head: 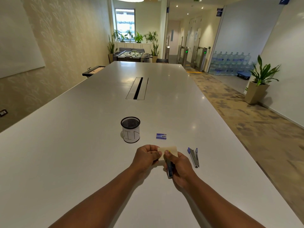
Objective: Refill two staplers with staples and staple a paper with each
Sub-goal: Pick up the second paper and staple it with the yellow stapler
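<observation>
The long white tabletop (82,145) is smooth and glossy, with a narrow dark cable slot (137,88) set into its middle, well beyond the mesh cup. The mesh cup (130,129) serves as landmark: a round black wire-mesh holder, upright, its lower part wrapped in a white paper band with hand-drawn strokes.

Nearer the camera than the cup, both hands meet above the tabletop. The left hand (146,156) has its fingers curled shut, pinching the left edge of a small cream paper (169,150), a flat rectangular slip held roughly level. The right hand (179,167) has its fingers closed around a slim dark blue stapler (169,168), a narrow bar whose far end reaches the paper's near edge under the thumb; whether the paper sits inside its mouth cannot be told.

To the right of the cup and nearer the camera, just beside the right hand, lies a second stapler (194,157), blue with a grey metal channel, swung open into a narrow V and flat on the tabletop. Right of the cup, apart from it, sits a small blue and white staple box (161,136), rectangular cardboard, closed as far as can be seen. Nothing lies between the hands and the cup.
</observation>
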`<state>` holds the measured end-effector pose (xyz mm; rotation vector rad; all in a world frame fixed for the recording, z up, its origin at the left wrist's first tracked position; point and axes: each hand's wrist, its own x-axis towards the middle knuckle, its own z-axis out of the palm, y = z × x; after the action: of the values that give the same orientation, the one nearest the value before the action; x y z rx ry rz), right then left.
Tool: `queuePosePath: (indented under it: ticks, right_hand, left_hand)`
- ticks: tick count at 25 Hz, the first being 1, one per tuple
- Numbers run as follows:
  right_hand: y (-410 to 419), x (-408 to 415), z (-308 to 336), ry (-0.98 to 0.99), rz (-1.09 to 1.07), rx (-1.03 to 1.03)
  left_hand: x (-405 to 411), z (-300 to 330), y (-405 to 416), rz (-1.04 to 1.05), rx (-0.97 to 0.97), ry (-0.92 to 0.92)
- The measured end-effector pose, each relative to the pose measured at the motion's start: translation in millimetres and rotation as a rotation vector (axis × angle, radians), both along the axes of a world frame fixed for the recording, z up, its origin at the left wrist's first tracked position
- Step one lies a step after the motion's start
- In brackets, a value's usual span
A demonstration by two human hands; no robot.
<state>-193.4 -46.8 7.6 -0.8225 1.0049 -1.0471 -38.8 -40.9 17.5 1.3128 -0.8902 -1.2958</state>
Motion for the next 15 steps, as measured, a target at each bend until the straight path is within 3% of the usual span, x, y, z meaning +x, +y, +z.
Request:
queuePosePath:
  ticks: [12, 15]
  right_hand:
    - [2.1, 0.2, -0.7, 0.050, 0.040, -0.009]
    - [3.7, -2.4, 0.0, -0.014, 0.079, -0.010]
  left_hand:
    - [2.6, -7.3, -1.1, 0.033, 0.008, 0.035]
    - [3.2, -8.7, -1.8, 0.046, 0.004, 0.031]
